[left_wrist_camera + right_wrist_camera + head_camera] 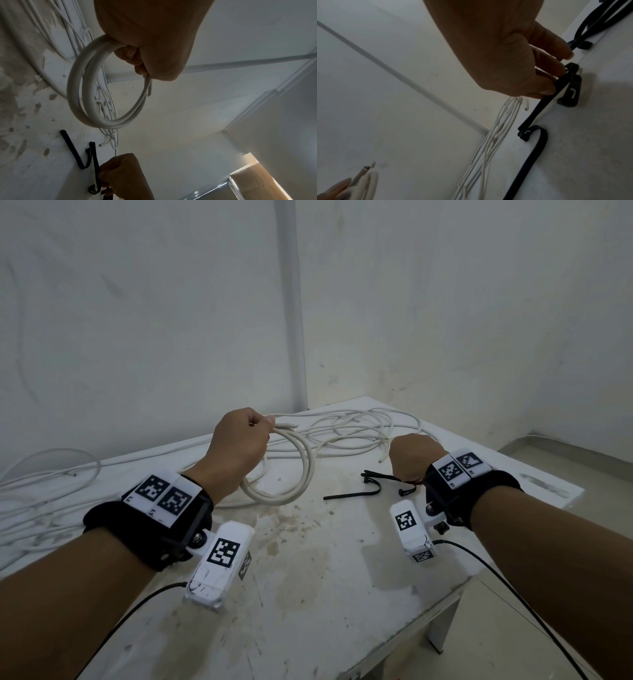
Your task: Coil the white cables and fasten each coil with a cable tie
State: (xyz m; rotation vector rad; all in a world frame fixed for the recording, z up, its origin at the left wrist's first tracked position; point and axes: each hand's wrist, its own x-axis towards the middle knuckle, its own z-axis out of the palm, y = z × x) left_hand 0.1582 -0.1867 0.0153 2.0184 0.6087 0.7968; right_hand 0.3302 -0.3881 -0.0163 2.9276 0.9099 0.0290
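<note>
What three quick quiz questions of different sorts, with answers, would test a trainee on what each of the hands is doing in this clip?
1. True or false: the white cable coil already has a tie fastened around it.
2. Multiple choice: the right hand is A) resting flat on the table, B) picking at the black cable ties, C) holding the coil.
3. Fill in: the left hand grips the coil near the cable's cut ____.

Key:
1. False; no tie shows on the coil.
2. B; the fingertips touch a tie lying on the table.
3. End; it sticks out beside the fingers.
</note>
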